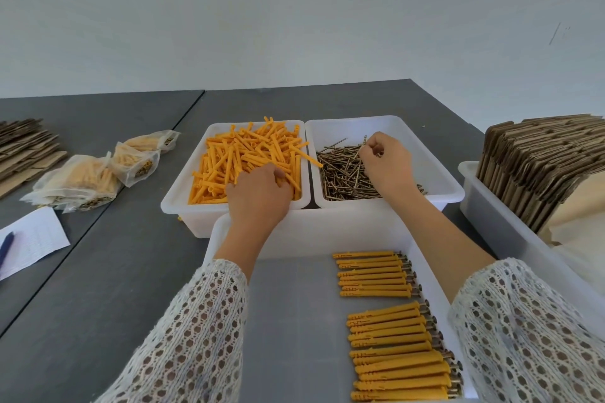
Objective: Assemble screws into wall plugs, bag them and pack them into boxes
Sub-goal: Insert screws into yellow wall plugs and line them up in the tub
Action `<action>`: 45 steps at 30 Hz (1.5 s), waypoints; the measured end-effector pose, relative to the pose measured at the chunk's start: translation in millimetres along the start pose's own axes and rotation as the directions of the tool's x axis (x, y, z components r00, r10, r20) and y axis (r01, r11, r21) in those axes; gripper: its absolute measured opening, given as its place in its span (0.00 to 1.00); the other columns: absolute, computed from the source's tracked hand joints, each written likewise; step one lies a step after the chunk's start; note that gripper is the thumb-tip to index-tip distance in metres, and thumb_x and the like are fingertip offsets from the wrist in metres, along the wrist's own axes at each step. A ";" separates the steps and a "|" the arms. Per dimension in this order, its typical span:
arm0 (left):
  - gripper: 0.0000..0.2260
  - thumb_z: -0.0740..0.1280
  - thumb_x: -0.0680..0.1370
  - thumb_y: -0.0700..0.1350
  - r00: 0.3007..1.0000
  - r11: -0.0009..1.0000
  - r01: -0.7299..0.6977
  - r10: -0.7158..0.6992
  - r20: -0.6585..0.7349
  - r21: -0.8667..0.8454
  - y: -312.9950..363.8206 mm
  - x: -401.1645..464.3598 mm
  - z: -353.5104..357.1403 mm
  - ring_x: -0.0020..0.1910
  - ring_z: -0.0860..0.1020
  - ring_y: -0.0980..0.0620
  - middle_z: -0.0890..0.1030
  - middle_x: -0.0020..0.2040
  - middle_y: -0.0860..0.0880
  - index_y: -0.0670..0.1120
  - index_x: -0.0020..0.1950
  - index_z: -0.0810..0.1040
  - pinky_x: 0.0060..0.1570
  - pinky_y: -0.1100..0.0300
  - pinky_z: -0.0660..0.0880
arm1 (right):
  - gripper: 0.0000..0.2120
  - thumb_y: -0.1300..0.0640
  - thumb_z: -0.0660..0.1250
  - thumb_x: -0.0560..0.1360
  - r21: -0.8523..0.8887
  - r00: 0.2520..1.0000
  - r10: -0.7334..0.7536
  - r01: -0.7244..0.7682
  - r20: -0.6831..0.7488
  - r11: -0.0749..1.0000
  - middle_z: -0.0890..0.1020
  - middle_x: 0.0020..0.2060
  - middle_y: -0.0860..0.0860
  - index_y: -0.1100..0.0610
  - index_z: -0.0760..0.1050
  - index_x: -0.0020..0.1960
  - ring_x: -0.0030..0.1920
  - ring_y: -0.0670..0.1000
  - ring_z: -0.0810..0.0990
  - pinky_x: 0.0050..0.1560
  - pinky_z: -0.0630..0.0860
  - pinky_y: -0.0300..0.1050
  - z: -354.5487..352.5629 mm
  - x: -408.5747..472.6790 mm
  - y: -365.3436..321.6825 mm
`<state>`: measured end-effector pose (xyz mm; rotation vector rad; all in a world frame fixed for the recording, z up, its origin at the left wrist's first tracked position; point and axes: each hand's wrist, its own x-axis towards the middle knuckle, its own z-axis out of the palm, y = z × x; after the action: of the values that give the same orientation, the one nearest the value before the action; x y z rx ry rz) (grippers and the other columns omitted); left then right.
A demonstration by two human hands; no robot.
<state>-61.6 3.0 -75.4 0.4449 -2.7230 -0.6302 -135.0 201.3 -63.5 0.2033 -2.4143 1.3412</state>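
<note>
Assembly underway: two rows of assembled plugs [386,311] laid in near tray [229,239]. Left hand [258,195] curled into loose plugs [248,157]; screw [361,149] pinched by right hand [386,162]. Some filled bags [98,173] on worktop [114,271]; boxing not begun.

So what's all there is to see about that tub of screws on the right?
The tub of screws is a white, smooth plastic rectangular bin with a rolled rim, sitting flat on the grey table against the tub of orange wall plugs. A loose tangle of brownish metal screws covers its left part. The right hand reaches in, pinching a screw.
</note>
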 end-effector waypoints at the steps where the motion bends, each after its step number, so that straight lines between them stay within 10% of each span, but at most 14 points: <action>1: 0.07 0.62 0.79 0.50 0.999 0.999 0.002 -0.003 -0.041 -0.033 0.5 -0.7 0.0 0.56 0.77 0.48 0.82 0.52 0.54 0.57 0.54 0.77 0.62 0.43 0.70 | 0.08 0.61 0.61 0.79 0.037 1.000 0.013 -0.012 -0.014 0.999 0.81 0.37 0.58 0.64 0.73 0.44 0.32 0.53 0.76 0.37 0.75 0.49 0.0 -0.8 -1.2; 11: 0.07 0.70 0.78 0.45 0.956 0.968 -0.198 0.155 -0.248 -0.157 2.6 -0.9 4.7 0.46 0.77 0.51 0.79 0.45 0.58 0.55 0.51 0.75 0.47 0.45 0.77 | 0.13 0.57 0.60 0.81 0.180 0.979 0.102 -0.134 0.176 0.975 0.73 0.29 0.46 0.51 0.77 0.40 0.26 0.41 0.68 0.33 0.68 0.36 7.0 -3.4 -12.4; 23: 0.07 0.66 0.80 0.45 0.936 0.959 -0.262 0.225 -0.270 -0.110 3.1 0.9 8.2 0.53 0.74 0.53 0.81 0.49 0.56 0.55 0.55 0.82 0.39 0.57 0.71 | 0.06 0.60 0.66 0.78 0.176 0.951 -0.028 -0.028 0.309 0.984 0.71 0.29 0.44 0.58 0.77 0.43 0.30 0.42 0.67 0.37 0.67 0.36 10.4 -11.6 -17.6; 37: 0.09 0.67 0.80 0.45 0.923 0.969 -0.246 0.245 -0.295 0.034 6.8 -0.1 3.9 0.55 0.73 0.50 0.82 0.51 0.54 0.54 0.57 0.83 0.52 0.56 0.63 | 0.06 0.63 0.68 0.77 -0.099 0.936 -0.233 0.266 0.264 0.959 0.74 0.30 0.45 0.55 0.78 0.42 0.32 0.43 0.70 0.36 0.65 0.23 5.7 -10.0 -11.5; 45: 0.09 0.67 0.80 0.45 0.909 0.953 -0.292 0.302 -0.286 0.078 6.7 0.1 2.3 0.54 0.73 0.50 0.82 0.51 0.55 0.55 0.56 0.84 0.55 0.53 0.60 | 0.06 0.63 0.68 0.77 -0.119 0.876 -0.366 0.419 0.314 0.900 0.74 0.32 0.45 0.56 0.80 0.42 0.36 0.45 0.70 0.44 0.64 0.35 8.6 -9.9 -10.6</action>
<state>-64.0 9.5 -74.1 0.1120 -2.4467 -0.3994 -124.9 187.9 -63.1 0.8438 -2.5205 0.9490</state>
